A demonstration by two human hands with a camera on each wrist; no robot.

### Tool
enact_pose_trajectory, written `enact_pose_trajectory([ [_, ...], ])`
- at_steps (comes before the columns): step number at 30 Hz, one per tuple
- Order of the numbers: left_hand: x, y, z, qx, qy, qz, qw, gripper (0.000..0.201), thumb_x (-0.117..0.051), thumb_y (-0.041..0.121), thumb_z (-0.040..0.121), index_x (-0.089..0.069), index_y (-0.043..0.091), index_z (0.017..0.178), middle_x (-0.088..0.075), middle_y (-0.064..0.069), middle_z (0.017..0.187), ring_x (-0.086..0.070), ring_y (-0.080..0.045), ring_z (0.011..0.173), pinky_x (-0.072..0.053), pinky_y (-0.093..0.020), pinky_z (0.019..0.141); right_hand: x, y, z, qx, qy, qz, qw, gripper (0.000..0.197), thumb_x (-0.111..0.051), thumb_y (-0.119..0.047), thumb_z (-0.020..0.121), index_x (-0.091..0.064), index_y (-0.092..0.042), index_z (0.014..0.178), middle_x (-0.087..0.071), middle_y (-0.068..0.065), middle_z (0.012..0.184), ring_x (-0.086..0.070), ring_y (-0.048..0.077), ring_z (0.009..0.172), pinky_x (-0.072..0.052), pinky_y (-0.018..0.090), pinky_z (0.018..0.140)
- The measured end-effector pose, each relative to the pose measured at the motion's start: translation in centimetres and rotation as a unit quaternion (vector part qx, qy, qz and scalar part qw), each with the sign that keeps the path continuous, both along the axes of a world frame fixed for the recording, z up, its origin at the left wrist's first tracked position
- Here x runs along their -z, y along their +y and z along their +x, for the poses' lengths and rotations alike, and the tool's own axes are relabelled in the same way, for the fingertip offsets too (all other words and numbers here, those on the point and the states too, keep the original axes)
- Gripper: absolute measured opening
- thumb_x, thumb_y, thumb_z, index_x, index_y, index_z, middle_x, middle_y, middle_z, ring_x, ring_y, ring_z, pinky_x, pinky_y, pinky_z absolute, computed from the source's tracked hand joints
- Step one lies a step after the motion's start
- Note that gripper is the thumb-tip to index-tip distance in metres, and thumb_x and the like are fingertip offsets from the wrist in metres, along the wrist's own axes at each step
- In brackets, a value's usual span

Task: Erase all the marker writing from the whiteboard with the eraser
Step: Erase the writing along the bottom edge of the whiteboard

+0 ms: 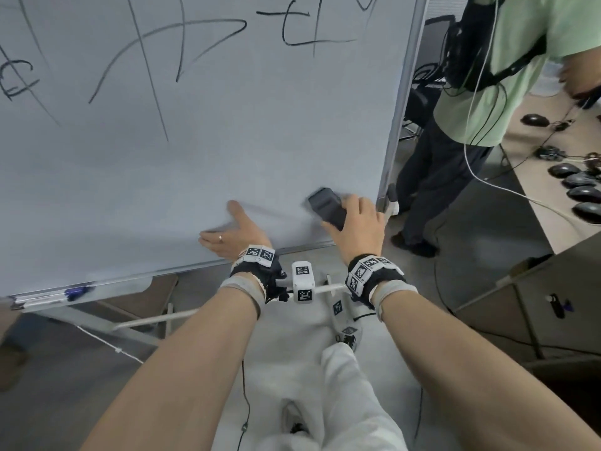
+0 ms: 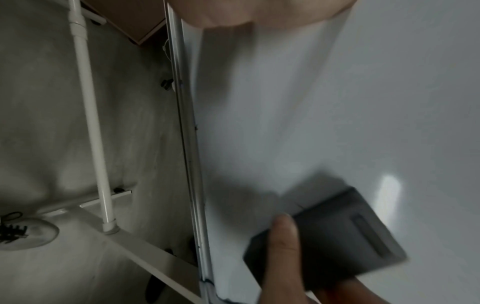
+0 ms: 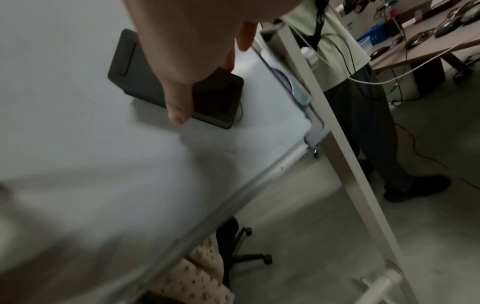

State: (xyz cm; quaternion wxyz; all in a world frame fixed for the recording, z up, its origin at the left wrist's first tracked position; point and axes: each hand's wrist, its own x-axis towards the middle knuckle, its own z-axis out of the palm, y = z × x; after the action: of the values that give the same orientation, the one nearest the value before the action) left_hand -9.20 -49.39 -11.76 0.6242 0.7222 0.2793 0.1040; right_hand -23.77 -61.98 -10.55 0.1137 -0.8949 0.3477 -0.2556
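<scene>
The whiteboard (image 1: 195, 157) fills the head view, with black marker writing (image 1: 162, 50) across its upper part. My right hand (image 1: 357, 222) grips a dark grey eraser (image 1: 327, 208) flat against the board near its lower right corner. In the right wrist view the eraser (image 3: 140, 82) lies under my thumb and fingers. In the left wrist view the eraser (image 2: 337, 236) shows with the right thumb across it. My left hand (image 1: 234, 232) lies flat, fingers straight, on the lower board to the left of the eraser.
A tray (image 1: 48, 297) under the board's lower left holds a blue-capped marker (image 1: 76, 292). A person in a green shirt (image 1: 520, 76) stands just right of the board frame (image 1: 400, 109). A desk (image 1: 536, 151) with several computer mice and cables is at right.
</scene>
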Motion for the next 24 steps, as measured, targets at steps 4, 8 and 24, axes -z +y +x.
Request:
enact_pose_trajectory([
  [4,0.5,0.1,0.4,0.017,0.011,0.021,1.000,0.117,-0.060,0.074,0.075,-0.022,-0.006,0.152,-0.023,-0.022,0.158,-0.025,-0.036,0.147,-0.016,-0.039,0.120,1.1,1.0,0.1,-0.019,0.044,0.034,0.998,0.058,-0.078,-0.050,0.077,-0.057,-0.013,0.115,-0.059,0.008,0.110,-0.057,0.031,0.103,-0.041,0.044,0.087],
  [8,0.0,-0.6,0.4,-0.005,0.013,0.017,1.000,0.098,-0.067,0.056,0.085,-0.029,-0.008,0.148,-0.029,-0.024,0.154,-0.033,-0.041,0.140,-0.020,-0.041,0.117,-0.7,-0.4,-0.3,0.013,0.002,0.009,1.000,0.053,-0.076,-0.050,0.078,-0.058,-0.013,0.111,-0.060,0.008,0.106,-0.057,0.032,0.100,-0.046,0.046,0.087],
  [24,0.9,-0.6,1.0,-0.034,-0.019,0.042,0.998,0.091,-0.068,0.053,0.086,-0.034,-0.006,0.146,-0.035,-0.023,0.151,-0.036,-0.043,0.136,-0.024,-0.043,0.115,2.9,0.0,-0.3,0.094,-0.068,0.187,0.975,0.055,-0.077,-0.040,0.085,-0.046,-0.001,0.109,-0.047,0.018,0.122,-0.046,0.036,0.113,-0.046,0.045,0.090],
])
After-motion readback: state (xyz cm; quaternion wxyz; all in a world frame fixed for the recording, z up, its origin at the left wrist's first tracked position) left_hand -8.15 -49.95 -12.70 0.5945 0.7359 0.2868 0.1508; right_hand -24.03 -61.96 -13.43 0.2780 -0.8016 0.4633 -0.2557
